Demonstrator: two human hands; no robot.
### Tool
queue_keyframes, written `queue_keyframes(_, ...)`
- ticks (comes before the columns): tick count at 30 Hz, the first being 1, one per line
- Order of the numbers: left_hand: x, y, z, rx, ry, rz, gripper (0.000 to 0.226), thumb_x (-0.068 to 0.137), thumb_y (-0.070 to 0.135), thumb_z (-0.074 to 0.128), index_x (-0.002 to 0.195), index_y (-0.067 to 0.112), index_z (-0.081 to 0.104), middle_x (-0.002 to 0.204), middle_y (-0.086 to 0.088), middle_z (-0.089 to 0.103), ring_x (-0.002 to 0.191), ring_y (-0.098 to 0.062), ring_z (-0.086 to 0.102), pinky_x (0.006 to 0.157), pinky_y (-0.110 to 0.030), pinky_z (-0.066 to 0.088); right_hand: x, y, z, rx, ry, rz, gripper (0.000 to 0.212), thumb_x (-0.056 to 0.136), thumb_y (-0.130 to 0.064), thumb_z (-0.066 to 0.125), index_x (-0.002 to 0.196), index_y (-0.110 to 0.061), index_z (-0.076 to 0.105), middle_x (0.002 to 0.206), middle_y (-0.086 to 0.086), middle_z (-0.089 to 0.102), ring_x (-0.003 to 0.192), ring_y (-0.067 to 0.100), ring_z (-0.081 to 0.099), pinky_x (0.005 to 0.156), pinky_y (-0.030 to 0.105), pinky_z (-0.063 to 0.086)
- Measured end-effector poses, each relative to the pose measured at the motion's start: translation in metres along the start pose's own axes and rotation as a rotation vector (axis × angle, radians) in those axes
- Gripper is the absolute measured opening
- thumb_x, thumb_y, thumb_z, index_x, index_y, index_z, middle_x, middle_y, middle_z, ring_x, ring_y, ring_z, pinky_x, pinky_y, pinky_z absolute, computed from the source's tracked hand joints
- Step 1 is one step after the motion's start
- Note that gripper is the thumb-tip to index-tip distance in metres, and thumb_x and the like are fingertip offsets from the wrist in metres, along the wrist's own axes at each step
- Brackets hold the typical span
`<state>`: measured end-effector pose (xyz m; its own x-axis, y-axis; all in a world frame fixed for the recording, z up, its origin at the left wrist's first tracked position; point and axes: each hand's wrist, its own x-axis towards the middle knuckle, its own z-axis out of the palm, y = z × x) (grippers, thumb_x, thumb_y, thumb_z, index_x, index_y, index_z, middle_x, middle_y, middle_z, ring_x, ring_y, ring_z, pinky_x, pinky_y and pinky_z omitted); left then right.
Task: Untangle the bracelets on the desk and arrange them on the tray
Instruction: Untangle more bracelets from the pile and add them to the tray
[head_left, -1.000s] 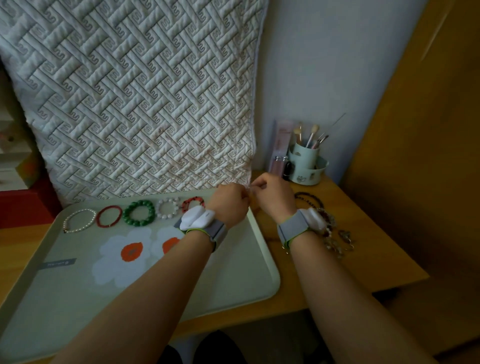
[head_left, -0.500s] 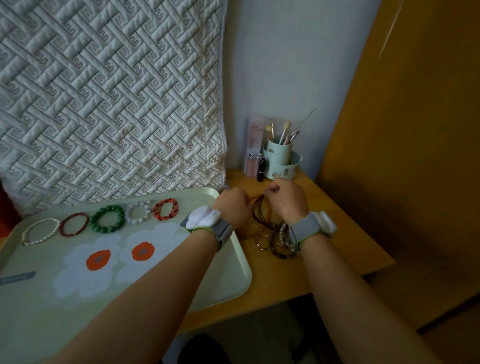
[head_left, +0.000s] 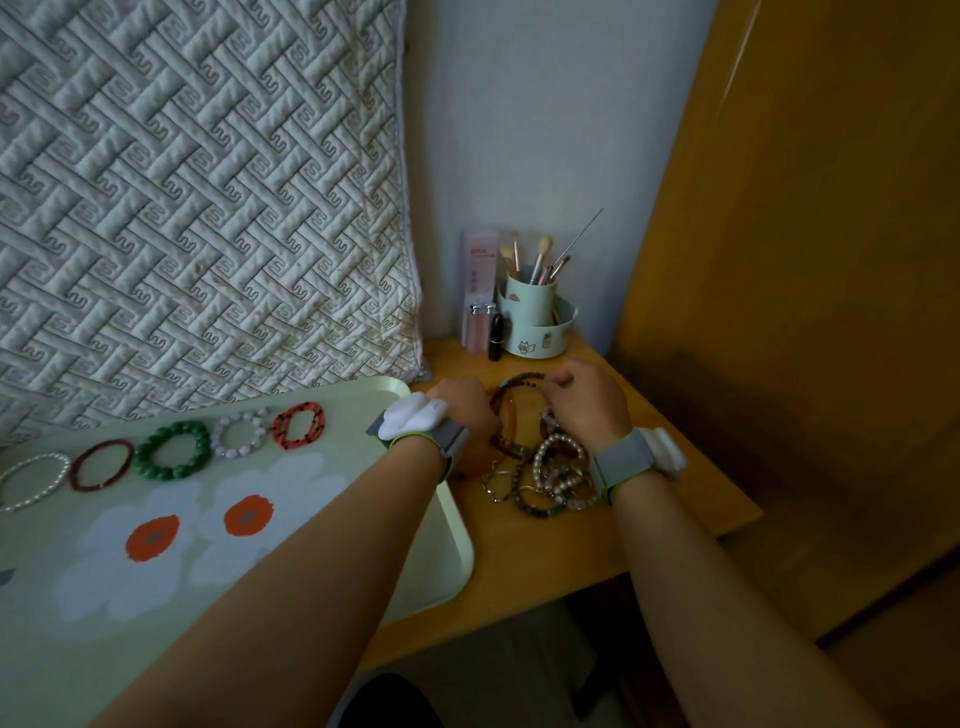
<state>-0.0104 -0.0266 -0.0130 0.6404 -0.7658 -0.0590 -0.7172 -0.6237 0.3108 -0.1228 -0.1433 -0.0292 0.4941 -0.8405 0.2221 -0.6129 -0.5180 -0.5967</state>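
Observation:
A tangled heap of bracelets (head_left: 550, 475) lies on the wooden desk (head_left: 545, 551), just right of the pale green tray (head_left: 447, 566) with flower print. Several bracelets lie in a row along the tray's far side: pearl (head_left: 34, 480), dark red (head_left: 101, 464), green bead (head_left: 173, 450), clear bead (head_left: 240, 432) and red-black (head_left: 299, 424). My left hand (head_left: 465, 408) rests at the heap's left edge, fingers curled down onto an amber-brown bracelet (head_left: 506, 421). My right hand (head_left: 584, 402) is over the heap's far side, fingers pinched on a dark bead strand (head_left: 522, 382). Both fingertips are partly hidden.
A mint brush holder (head_left: 535, 322) with makeup brushes, a pink box (head_left: 479, 280) and lipsticks (head_left: 495, 338) stand at the desk's back. A quilted cover (head_left: 197, 208) hangs behind the tray. A wooden panel (head_left: 805, 260) borders the desk on the right.
Both hands have come down from above the tray's right corner to the heap on the desk. The view has swung right, so the tray sits further left.

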Motion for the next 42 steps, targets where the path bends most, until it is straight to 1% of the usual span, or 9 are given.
queue_keyframes(3, 0.001, 0.003, -0.005, 0.009, -0.058, 0.006, 0.031, 0.083, 0.037, 0.075, 0.08, 0.008, 0.063, 0.086, -0.007, 0.062, 0.081, -0.023, 0.06, 0.061, -0.027, 0.042, 0.0, 0.003, 0.001, 0.01, 0.003, -0.006, 0.016, 0.093, -0.023, 0.06, 0.098, -0.018, 0.075, 0.107, 0.005, 0.074, 0.102, 0.03, 0.065, 0.08, 0.033, 0.05)
queue_keyframes(9, 0.001, 0.005, -0.008, -0.048, -0.124, -0.037, 0.042, 0.08, 0.037, 0.079, 0.106, 0.006, 0.068, 0.111, -0.01, 0.068, 0.104, -0.027, 0.066, 0.074, -0.031, 0.049, -0.001, 0.003, 0.006, 0.025, -0.008, 0.009, 0.016, 0.093, -0.023, 0.06, 0.097, -0.019, 0.075, 0.106, 0.004, 0.074, 0.102, 0.03, 0.065, 0.079, 0.033, 0.051)
queue_keyframes(13, 0.001, 0.007, -0.006, -0.066, -0.126, -0.05, 0.03, 0.08, 0.034, 0.078, 0.091, 0.009, 0.065, 0.095, -0.007, 0.064, 0.091, -0.026, 0.065, 0.069, -0.031, 0.05, -0.003, 0.005, 0.007, 0.036, -0.003, 0.018, 0.015, 0.093, -0.023, 0.061, 0.095, -0.017, 0.074, 0.104, 0.006, 0.074, 0.1, 0.03, 0.065, 0.08, 0.035, 0.052)
queue_keyframes(16, 0.0, 0.007, -0.003, -0.061, -0.104, -0.069, 0.036, 0.084, 0.032, 0.075, 0.068, 0.013, 0.049, 0.078, -0.004, 0.055, 0.08, -0.021, 0.056, 0.057, -0.027, 0.043, -0.005, 0.008, 0.007, 0.036, -0.003, 0.015, 0.015, 0.093, -0.022, 0.06, 0.095, -0.015, 0.074, 0.105, 0.007, 0.074, 0.101, 0.031, 0.065, 0.082, 0.037, 0.053)
queue_keyframes(23, 0.002, 0.008, 0.0, -0.063, -0.041, -0.094, 0.037, 0.092, 0.022, 0.062, 0.063, 0.014, 0.041, 0.065, 0.0, 0.043, 0.062, -0.016, 0.05, 0.046, -0.023, 0.032, -0.006, 0.008, 0.008, 0.032, -0.011, 0.016, 0.016, 0.094, -0.021, 0.06, 0.097, -0.014, 0.073, 0.106, 0.008, 0.073, 0.102, 0.031, 0.064, 0.082, 0.035, 0.052)
queue_keyframes(30, 0.001, 0.007, 0.001, -0.067, -0.025, -0.083, 0.03, 0.091, 0.019, 0.06, 0.065, 0.01, 0.048, 0.087, -0.01, 0.06, 0.088, -0.028, 0.066, 0.061, -0.029, 0.043, -0.007, 0.006, 0.009, 0.032, -0.011, -0.001, 0.018, 0.095, -0.022, 0.058, 0.099, -0.012, 0.073, 0.106, 0.007, 0.073, 0.102, 0.03, 0.064, 0.08, 0.035, 0.051)
queue_keyframes(34, 0.001, 0.007, -0.004, -0.217, -0.031, -0.026, 0.026, 0.097, 0.026, 0.051, 0.081, 0.007, 0.058, 0.086, -0.01, 0.058, 0.081, -0.024, 0.057, 0.068, -0.03, 0.043, -0.007, 0.001, 0.008, 0.053, 0.005, 0.02, 0.018, 0.096, -0.021, 0.056, 0.102, -0.015, 0.073, 0.109, 0.006, 0.073, 0.104, 0.029, 0.064, 0.082, 0.034, 0.05)
queue_keyframes(37, 0.003, 0.014, -0.018, -0.473, -0.021, 0.01, 0.03, 0.096, 0.023, 0.047, 0.073, 0.007, 0.056, 0.079, -0.012, 0.058, 0.073, -0.026, 0.057, 0.069, -0.036, 0.051, -0.007, -0.003, 0.008, 0.107, 0.03, 0.011, 0.022, 0.096, -0.013, 0.053, 0.109, -0.015, 0.071, 0.116, 0.005, 0.072, 0.109, 0.027, 0.064, 0.087, 0.034, 0.05)
queue_keyframes(42, -0.003, 0.037, -0.052, -0.907, -0.038, 0.037, 0.023, 0.094, 0.017, 0.045, 0.09, 0.003, 0.064, 0.083, -0.014, 0.065, 0.072, -0.025, 0.061, 0.07, -0.038, 0.056, -0.011, -0.017, 0.003, 0.209, 0.018, -0.082, 0.027, 0.093, -0.005, 0.052, 0.116, -0.012, 0.065, 0.117, 0.007, 0.069, 0.108, 0.025, 0.064, 0.09, 0.037, 0.051)
